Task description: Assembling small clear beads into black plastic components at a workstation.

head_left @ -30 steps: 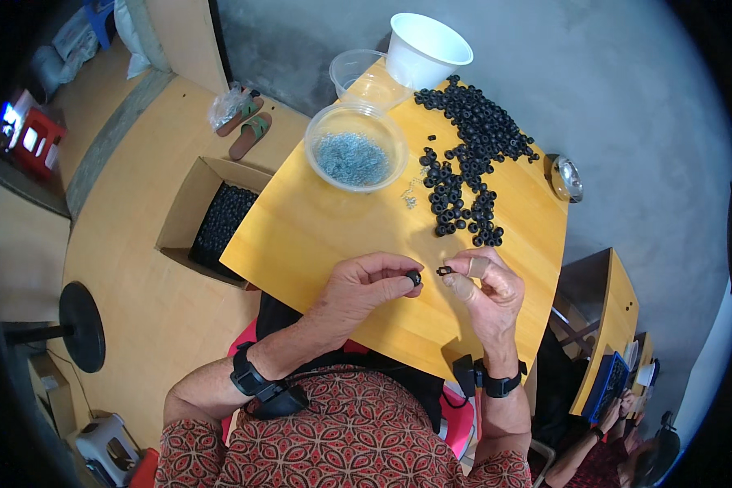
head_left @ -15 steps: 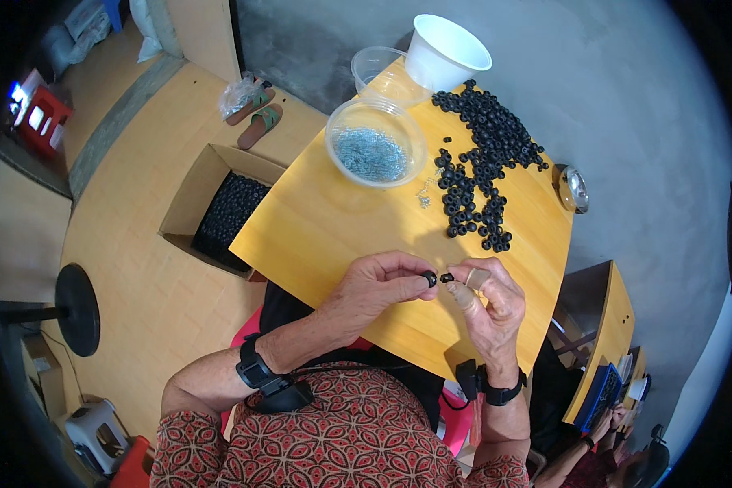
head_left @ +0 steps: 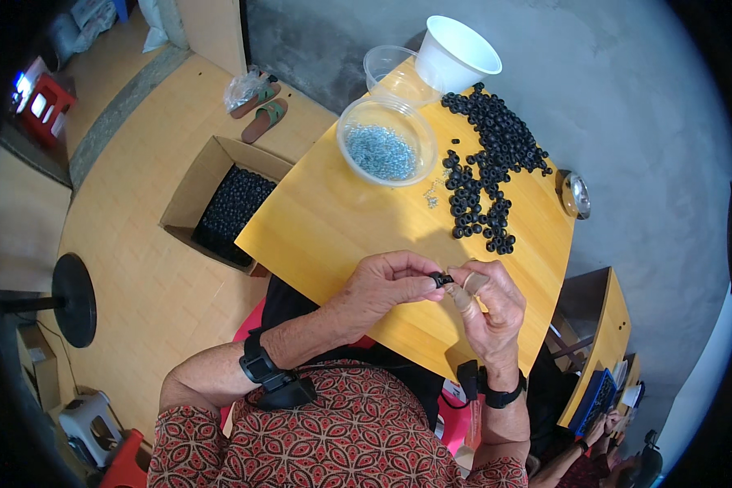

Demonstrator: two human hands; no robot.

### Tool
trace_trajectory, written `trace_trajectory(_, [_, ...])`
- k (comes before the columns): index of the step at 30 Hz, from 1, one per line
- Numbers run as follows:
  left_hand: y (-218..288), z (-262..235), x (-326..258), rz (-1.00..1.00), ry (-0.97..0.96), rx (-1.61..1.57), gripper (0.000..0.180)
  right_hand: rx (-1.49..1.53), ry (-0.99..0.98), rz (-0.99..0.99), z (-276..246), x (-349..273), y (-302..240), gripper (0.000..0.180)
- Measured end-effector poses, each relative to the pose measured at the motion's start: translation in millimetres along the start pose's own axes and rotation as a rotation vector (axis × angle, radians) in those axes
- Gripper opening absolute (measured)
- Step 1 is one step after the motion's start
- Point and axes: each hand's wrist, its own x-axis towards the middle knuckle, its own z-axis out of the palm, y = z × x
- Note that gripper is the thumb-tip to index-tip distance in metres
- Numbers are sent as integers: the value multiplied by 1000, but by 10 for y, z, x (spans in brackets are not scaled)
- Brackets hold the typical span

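Observation:
Above the near part of the yellow table (head_left: pixel 325 220), my two hands meet fingertip to fingertip. My left hand (head_left: pixel 382 285) pinches a round black part (head_left: pixel 437 278) between thumb and forefinger. From the right, my right hand (head_left: pixel 492 305), with tan tape round its thumb and a finger, pinches a smaller black piece (head_left: pixel 449 279) that meets the round part. Whether one sits inside the other is too small to tell. Farther off lies a spread of black ring-shaped parts (head_left: pixel 504 138), beside a clear tub (head_left: pixel 351 167) of tiny silvery pieces (head_left: pixel 382 153).
A few silvery bits (head_left: pixel 431 198) lie loose by the tub. Behind stand another clear tub (head_left: pixel 378 61) and a white bowl (head_left: pixel 464 53). A metal dish (head_left: pixel 576 195) is at the right edge. On the floor, a cardboard box (head_left: pixel 189 187) holds black parts. Another person's hands (head_left: pixel 602 427) show lower right.
The gap between the two black pieces has closed; my right fingertips have come left to my left fingertips. The whole view has shifted slightly.

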Motion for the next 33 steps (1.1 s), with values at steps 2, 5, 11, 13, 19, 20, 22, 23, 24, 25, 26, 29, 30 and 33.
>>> trace_trajectory(2, [5,4,-5,18,-3,40,23,-27,0,-15,9,9,-17,17])
trace_trajectory(5, [10,3,-10,35,2,111,24,-63,-6,-52,18,22,-43,16])
trace_trajectory(11, [21,-7,-9,66,-8,212,25,-129,-32,-84,-4,11,-19,16])
trace_trajectory(13, [13,-8,-4,86,0,290,24,-126,-42,-79,-5,10,-26,16])
trace_trajectory(19, [-25,-20,13,101,21,305,22,-138,-51,-102,24,-9,-14,15])
trace_trajectory(20, [-19,-18,12,101,22,305,22,-147,-49,-106,35,-11,-14,16])
trace_trajectory(22, [-10,-14,15,110,16,299,22,-157,-47,-110,57,-19,-10,18])
trace_trajectory(23, [-21,-22,18,109,16,299,22,-168,-51,-112,70,-28,-13,18])
trace_trajectory(24, [-31,-32,17,116,9,289,22,-178,-56,-117,80,-33,-19,19])
trace_trajectory(25, [-38,-37,16,123,1,279,22,-178,-56,-118,88,-40,-22,19])
trace_trajectory(26, [-35,-28,11,124,2,279,22,-163,-42,-96,95,-50,-23,20])
trace_trajectory(29, [-36,-15,5,97,19,273,23,-139,-7,-53,144,-110,3,22])
trace_trajectory(30, [-52,-31,13,94,20,291,23,-131,14,-31,156,-128,5,22])
trace_trajectory(33, [-62,-32,10,87,20,304,23,-135,25,-7,172,-144,-49,25])
